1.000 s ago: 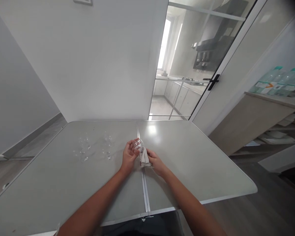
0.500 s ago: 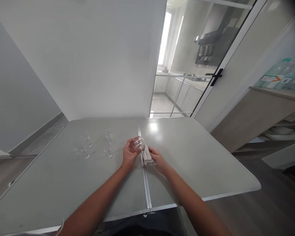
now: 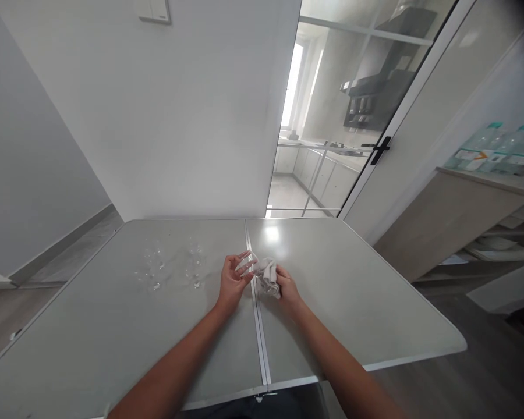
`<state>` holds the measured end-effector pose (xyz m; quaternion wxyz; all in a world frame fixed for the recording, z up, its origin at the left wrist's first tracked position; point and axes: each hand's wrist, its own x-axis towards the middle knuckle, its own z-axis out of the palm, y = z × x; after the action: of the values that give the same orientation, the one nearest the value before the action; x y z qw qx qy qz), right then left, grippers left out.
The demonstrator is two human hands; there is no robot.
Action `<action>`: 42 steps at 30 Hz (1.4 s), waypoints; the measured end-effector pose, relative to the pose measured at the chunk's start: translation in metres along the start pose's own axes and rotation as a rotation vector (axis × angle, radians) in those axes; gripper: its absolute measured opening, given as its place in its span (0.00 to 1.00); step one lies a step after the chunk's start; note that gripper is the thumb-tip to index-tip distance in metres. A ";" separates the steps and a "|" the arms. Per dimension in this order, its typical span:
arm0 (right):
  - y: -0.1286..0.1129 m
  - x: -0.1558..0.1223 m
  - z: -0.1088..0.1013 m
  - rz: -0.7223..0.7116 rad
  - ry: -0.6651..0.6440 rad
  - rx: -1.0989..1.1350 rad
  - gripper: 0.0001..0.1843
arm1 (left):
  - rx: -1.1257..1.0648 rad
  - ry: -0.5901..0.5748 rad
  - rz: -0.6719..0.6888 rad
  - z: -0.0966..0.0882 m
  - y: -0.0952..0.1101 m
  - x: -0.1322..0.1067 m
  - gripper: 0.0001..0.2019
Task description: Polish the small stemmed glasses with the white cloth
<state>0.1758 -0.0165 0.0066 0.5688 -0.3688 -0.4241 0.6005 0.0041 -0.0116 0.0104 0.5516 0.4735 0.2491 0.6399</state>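
My left hand (image 3: 233, 280) is wrapped round a clear drinking glass (image 3: 245, 263), holding it tilted above the table's middle seam. In my right hand (image 3: 286, 285) is a crumpled whitish cloth (image 3: 267, 273), close against the rim side of the glass. Whether the cloth reaches inside the glass I cannot tell. To the left, several clear glasses (image 3: 156, 285) stand on the table (image 3: 332, 302); their outlines are faint, and another group of them (image 3: 196, 284) is nearer my left hand.
A white wall (image 3: 192, 128) and a glazed door (image 3: 318, 116) with a black handle (image 3: 381, 150) rise behind the table. On the right, plastic bottles (image 3: 480, 148) stand on a wooden shelf unit (image 3: 475, 215). The table's metal seam (image 3: 260, 343) runs toward me.
My right hand has moved slightly right with the cloth, which is now more bunched and raised. My left hand keeps the glass in much the same place. The camera view has tilted up slightly.
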 end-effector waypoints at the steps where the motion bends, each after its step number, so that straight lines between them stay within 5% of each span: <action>1: 0.000 0.001 -0.002 -0.013 0.093 0.078 0.14 | 0.005 0.012 0.011 0.001 0.002 0.000 0.25; 5: -0.002 0.001 -0.005 -0.071 0.235 0.173 0.19 | 0.069 0.124 0.128 0.003 0.006 -0.001 0.25; 13: -0.007 -0.010 0.019 0.109 -0.158 0.137 0.30 | 0.211 0.157 0.248 0.005 0.002 -0.006 0.19; 21: 0.004 -0.005 0.010 0.088 -0.052 0.183 0.14 | 0.261 0.133 0.294 0.003 0.001 -0.007 0.18; 34: 0.008 -0.001 0.007 0.061 0.048 0.128 0.13 | 0.301 0.139 0.328 -0.001 -0.001 -0.007 0.17; 38: 0.003 -0.001 -0.007 -0.084 0.258 0.001 0.04 | 0.316 0.166 0.348 -0.002 -0.005 -0.007 0.16; 42: -0.004 -0.008 -0.011 -0.287 0.191 -0.371 0.14 | 0.342 0.141 0.353 -0.003 -0.008 -0.007 0.18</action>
<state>0.1875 -0.0232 0.0057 0.6083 -0.4579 -0.5196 0.3877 0.0048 -0.0156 -0.0004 0.3242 0.5502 0.3052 0.7064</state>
